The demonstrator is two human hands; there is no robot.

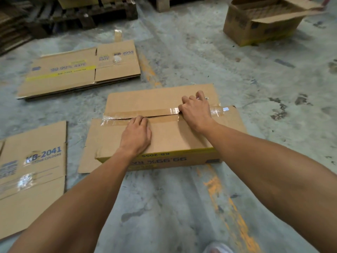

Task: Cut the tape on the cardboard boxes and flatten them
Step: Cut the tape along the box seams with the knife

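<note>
A brown cardboard box (pixel 169 139) lies low on the concrete floor in front of me, with yellow print on its near side. Clear tape (pixel 125 116) runs along its top seam. The seam gapes from the left end up to my right hand. My left hand (pixel 135 136) rests palm down on the near flap, fingertips at the seam. My right hand (pixel 196 110) is closed in a fist over the tape toward the right end. A small metallic tip (pixel 205 97) of a cutter pokes out beyond its fingers; the rest of the tool is hidden.
Flattened boxes lie at the far left (pixel 73 73) and near left (pixel 31 172). An open box (pixel 259 24) stands at the far right. Dark wooden pallets (pixel 82 13) line the back. My shoe (pixel 217 248) shows at the bottom edge.
</note>
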